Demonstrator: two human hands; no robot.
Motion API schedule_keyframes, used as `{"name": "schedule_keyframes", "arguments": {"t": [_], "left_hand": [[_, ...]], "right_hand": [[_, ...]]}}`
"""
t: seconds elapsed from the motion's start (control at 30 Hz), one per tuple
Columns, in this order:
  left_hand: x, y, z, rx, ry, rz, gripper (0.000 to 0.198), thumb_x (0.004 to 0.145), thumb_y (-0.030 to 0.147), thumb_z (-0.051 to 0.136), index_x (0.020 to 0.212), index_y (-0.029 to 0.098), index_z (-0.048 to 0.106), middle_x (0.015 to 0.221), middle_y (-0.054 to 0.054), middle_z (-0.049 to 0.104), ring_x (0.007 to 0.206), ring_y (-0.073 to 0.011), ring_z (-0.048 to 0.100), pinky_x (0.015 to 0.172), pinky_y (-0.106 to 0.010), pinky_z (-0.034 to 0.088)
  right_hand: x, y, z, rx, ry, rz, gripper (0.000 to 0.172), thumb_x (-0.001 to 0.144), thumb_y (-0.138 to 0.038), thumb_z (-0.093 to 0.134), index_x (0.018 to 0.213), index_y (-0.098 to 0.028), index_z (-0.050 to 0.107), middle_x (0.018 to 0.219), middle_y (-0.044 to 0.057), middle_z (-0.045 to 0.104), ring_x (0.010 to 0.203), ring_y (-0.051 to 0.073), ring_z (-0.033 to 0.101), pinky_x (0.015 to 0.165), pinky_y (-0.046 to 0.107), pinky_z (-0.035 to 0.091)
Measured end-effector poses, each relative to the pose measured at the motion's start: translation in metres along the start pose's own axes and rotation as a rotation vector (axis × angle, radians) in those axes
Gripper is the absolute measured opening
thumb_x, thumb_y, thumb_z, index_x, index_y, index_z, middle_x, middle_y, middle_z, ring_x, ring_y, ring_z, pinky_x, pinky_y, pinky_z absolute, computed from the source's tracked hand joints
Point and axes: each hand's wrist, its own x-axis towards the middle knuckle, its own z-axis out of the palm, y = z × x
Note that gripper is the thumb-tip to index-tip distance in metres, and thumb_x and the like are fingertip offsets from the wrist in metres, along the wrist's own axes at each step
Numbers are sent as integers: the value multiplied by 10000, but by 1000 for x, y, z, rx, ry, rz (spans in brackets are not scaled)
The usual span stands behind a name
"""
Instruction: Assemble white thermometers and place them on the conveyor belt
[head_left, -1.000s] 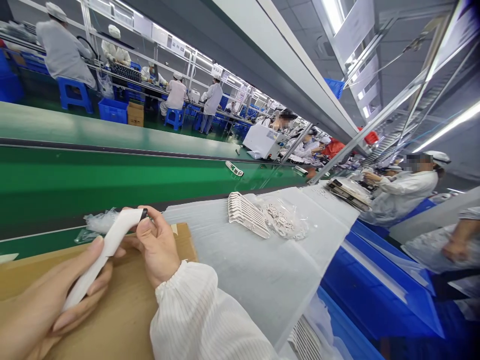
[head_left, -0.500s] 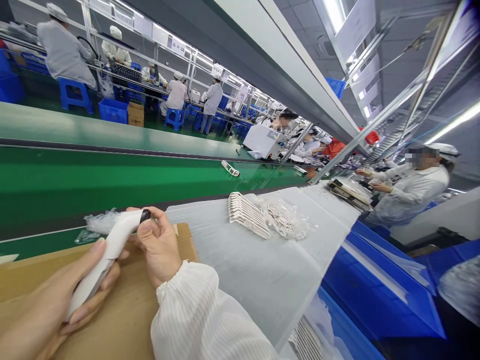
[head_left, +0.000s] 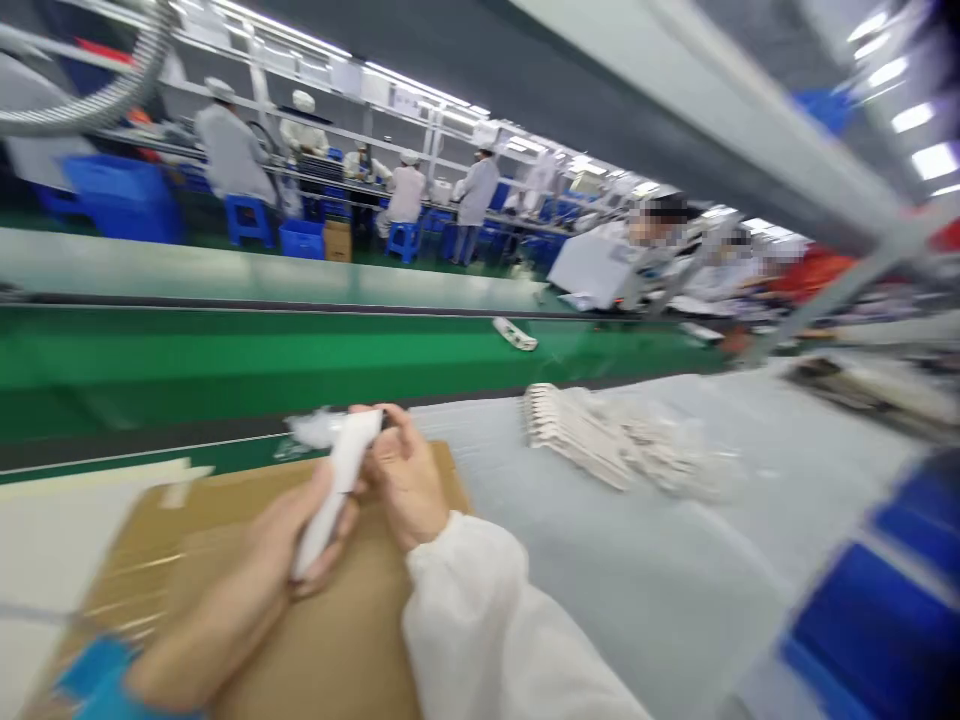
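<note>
A white, angled handle-shaped housing [head_left: 346, 465] with a dark end is held up over a brown cardboard sheet [head_left: 360, 640]. My left hand [head_left: 304, 525] is wrapped round its lower part. At the dark top end, the fingers of my right hand [head_left: 409, 480] close on the housing; motion blur hides the exact fingertip contact. Crumpled clear plastic [head_left: 311, 430] lies just behind the hands. To their right, a row of thin white curved parts [head_left: 574, 435] rests beside a clear bag of small white pieces [head_left: 675, 455].
A green conveyor belt [head_left: 225, 350] runs across behind the bench, carrying a white shell part [head_left: 514, 333]. White sheeting [head_left: 570, 580] covers the bench at right, with a blue bin [head_left: 885, 610] beyond its edge. Several people in white sit or stand farther off.
My view has swung left, so hands, parts and belt appear farther right. The housing looks more upright and shows a flatter side. Both hands keep their hold on it.
</note>
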Motion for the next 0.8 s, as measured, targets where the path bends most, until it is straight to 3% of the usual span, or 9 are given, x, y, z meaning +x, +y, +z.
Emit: {"name": "schedule_keyframes", "arguments": {"t": [0.07, 0.13, 0.4, 0.8], "left_hand": [[1, 2, -4, -3, -102, 4, 553, 851, 707, 604, 970, 168, 632, 632, 16, 557, 415, -61, 334, 408, -219, 232], [2, 2, -7, -42, -178, 41, 567, 893, 709, 562, 1013, 157, 606, 704, 10, 572, 432, -56, 375, 416, -217, 265], [2, 1, -7, -53, -234, 77, 555, 952, 687, 505, 1072, 150, 579, 762, -3, 581, 459, -58, 433, 436, -211, 321], [2, 0, -8, -88, -263, 84, 581, 968, 689, 473, 1100, 137, 596, 776, -15, 589, 466, -59, 440, 447, -211, 338]], "right_hand": [[0, 0, -2, 20, 1, 7, 624, 637, -591, 920, 1119, -293, 658, 1213, 10, 757, 689, 101, 622, 525, 217, 478], [1, 1, -5, 42, -7, 28, 565, 683, -572, 901, 1120, -304, 664, 1252, 9, 742, 743, 110, 633, 525, 208, 467], [-2, -5, -4, 63, -5, 59, 521, 694, -570, 893, 1091, -307, 682, 1279, 23, 728, 803, 127, 622, 556, 213, 482], [-2, -6, -6, 43, -5, 72, 480, 730, -551, 878, 1098, -319, 676, 1279, 12, 721, 691, 96, 563, 527, 213, 470]]}}
